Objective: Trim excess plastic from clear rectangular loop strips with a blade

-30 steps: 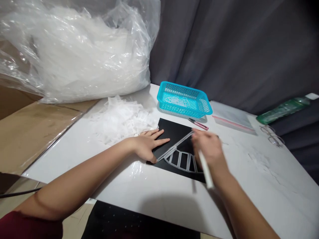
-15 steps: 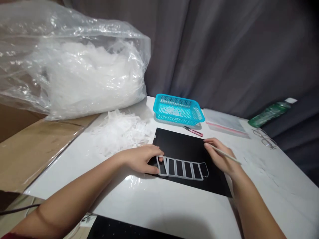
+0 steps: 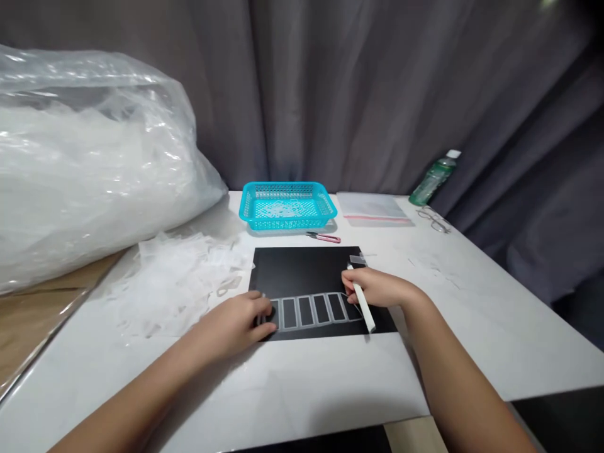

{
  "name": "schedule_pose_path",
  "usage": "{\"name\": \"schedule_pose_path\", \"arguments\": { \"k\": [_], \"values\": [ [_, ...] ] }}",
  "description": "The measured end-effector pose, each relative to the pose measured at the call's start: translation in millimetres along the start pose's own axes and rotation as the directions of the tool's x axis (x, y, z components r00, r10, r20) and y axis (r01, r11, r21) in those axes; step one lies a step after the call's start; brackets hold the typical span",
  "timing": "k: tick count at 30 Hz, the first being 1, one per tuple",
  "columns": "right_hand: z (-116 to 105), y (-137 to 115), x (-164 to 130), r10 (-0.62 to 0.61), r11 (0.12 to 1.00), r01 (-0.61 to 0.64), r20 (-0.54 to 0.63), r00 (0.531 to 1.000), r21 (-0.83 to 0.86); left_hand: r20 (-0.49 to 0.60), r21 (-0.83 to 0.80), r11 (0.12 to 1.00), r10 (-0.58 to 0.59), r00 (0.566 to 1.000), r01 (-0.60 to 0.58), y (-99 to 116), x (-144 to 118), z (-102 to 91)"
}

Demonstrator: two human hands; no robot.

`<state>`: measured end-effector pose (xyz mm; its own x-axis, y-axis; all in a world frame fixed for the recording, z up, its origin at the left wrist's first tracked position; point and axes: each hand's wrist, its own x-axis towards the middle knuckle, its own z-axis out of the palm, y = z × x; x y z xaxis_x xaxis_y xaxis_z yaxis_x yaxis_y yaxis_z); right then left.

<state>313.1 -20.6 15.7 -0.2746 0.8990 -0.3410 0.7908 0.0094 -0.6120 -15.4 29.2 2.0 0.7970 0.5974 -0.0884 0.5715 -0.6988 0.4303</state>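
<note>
1. One black mat [image 3: 306, 274] lies flat on the white worktop [image 3: 472, 314], near its front edge.
2. One translucent ladder-shaped strip [image 3: 311, 311] rests on the mat's front part; about five rectangular windows show in it, and its left end is hidden under the left hand.
3. The left hand [image 3: 238, 324] lies on the strip's left end, fingers curled down onto it and the mat; whether they pinch the strip cannot be told.
4. The right hand [image 3: 377, 288] sits at the strip's right end, fingers closed around one thin white stick [image 3: 362, 299], whose lower end points toward the mat's front right corner.
5. One turquoise basket [image 3: 287, 205] stands behind the mat; its pale contents are too blurred to count.
6. One pink-handled tool [image 3: 323, 237] lies between basket and mat.
7. One large clear bag [image 3: 89, 157] of white scraps is cut off at the left; a loose pile of scraps [image 3: 174, 280] lies beside the mat.
8. One green bottle [image 3: 433, 178], one pair of glasses [image 3: 434, 219] and one clear pouch [image 3: 372, 207] are at the far right.
</note>
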Motion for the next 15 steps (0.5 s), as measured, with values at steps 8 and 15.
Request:
{"name": "schedule_pose_path", "arguments": {
  "k": [8,15],
  "values": [
    [0,-14,1,-0.116,0.983,0.127,-0.088,0.989,0.135,-0.222,0.240,0.968,0.127,0.967,-0.072,-18,-5,-31.2],
    [34,-18,-10,-0.226,0.837,0.280,-0.170,0.959,0.469,-0.104,0.220,0.840,0.525,0.844,-0.496,29,28,-1.1]
  ]
}}
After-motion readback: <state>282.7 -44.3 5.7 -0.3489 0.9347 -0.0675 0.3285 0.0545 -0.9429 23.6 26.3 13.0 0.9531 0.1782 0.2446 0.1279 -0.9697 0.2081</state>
